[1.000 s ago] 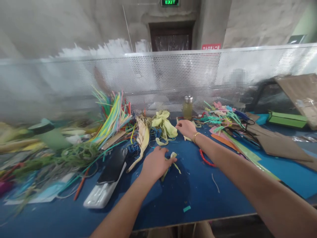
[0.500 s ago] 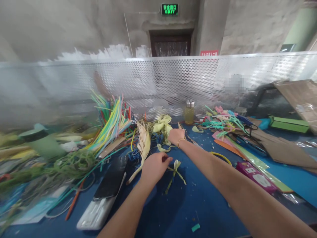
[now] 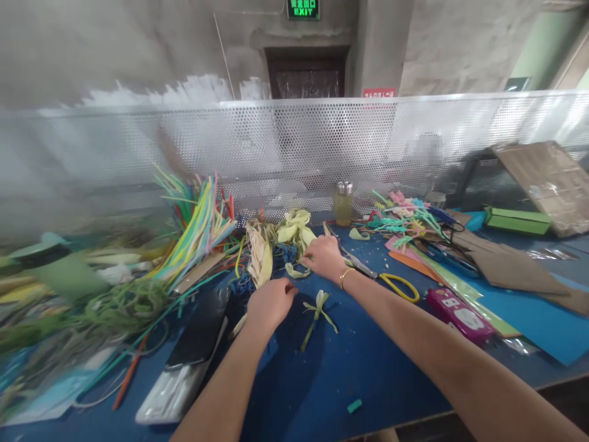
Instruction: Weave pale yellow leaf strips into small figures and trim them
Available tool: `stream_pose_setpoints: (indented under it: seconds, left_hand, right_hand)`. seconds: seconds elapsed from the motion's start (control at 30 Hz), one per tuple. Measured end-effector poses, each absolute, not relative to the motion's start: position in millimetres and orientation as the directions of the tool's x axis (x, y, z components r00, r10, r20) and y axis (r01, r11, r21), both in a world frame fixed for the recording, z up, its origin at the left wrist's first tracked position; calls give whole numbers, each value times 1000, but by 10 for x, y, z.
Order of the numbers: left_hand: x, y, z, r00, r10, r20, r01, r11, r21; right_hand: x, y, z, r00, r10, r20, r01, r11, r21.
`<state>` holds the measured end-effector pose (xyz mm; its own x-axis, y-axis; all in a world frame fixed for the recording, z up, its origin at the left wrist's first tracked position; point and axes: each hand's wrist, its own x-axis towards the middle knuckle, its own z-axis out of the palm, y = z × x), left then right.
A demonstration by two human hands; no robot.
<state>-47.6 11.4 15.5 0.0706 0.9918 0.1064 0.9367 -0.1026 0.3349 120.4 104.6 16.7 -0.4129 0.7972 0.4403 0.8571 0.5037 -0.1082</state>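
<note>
My left hand [image 3: 270,304] hovers above the blue table beside a bundle of dried corn husk [image 3: 260,255], fingers curled in; whatever may be between them is hidden. Farther forward, my right hand [image 3: 326,258], with a gold bracelet [image 3: 346,277], has its fingertips pinched together by a pale curled husk strip [image 3: 297,271]. I cannot make out whether it grips that strip. Behind it lies a heap of yellow-green husks [image 3: 294,226]. Between my forearms rests a small knotted husk figure [image 3: 318,310] with thin spread ends. Yellow-handled scissors [image 3: 399,287] lie right of my right hand.
Left are colourful sticks [image 3: 196,230], green cord [image 3: 131,304], a green cup [image 3: 59,270] and a black phone [image 3: 200,328] on a white box [image 3: 163,396]. Right are a purple pack [image 3: 460,314], paper sheets and cardboard [image 3: 515,264]. A jar [image 3: 343,204] stands before the perforated panel [image 3: 313,141].
My right hand has drawn back toward me from the husk heap, uncovering the scissors. My left hand has shifted slightly. The whole view has swung a little to the right.
</note>
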Motion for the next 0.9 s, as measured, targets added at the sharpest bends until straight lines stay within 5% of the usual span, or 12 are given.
stream_pose_setpoints:
  seconds: [0.13, 0.2, 0.27, 0.33, 0.43, 0.57, 0.9]
  left_hand:
    - [-568, 160, 152, 17, 993, 119, 935, -58, 351]
    - [-615, 198, 149, -19, 991, 132, 911, -37, 410]
    - [-636, 242, 146, -66, 984, 168, 829, -40, 558]
    - [-619, 278, 148, -141, 975, 170, 603, -52, 796]
    - [-536, 282, 164, -130, 991, -8, 29, 12, 1000]
    - [-420, 220, 183, 39, 997, -61, -319, 71, 945]
    - [-298, 212, 67, -57, 991, 121, -188, -130, 974]
  right_hand:
    - [944, 1004, 41, -505, 804, 313, 834, 549, -64]
    - [943, 1046, 27, -442, 839, 319, 824, 520, -227]
    - [1007, 1085, 59, -375, 870, 320, 705, 492, -511]
    - [1093, 1072, 111, -380, 880, 285, 451, 445, -774]
    - [1192, 911, 170, -503, 831, 239, 85, 322, -943]
    - [1260, 623, 173, -533, 821, 203, 17, 250, -968]
    - [1433, 522, 82, -319, 892, 321, 295, 416, -861]
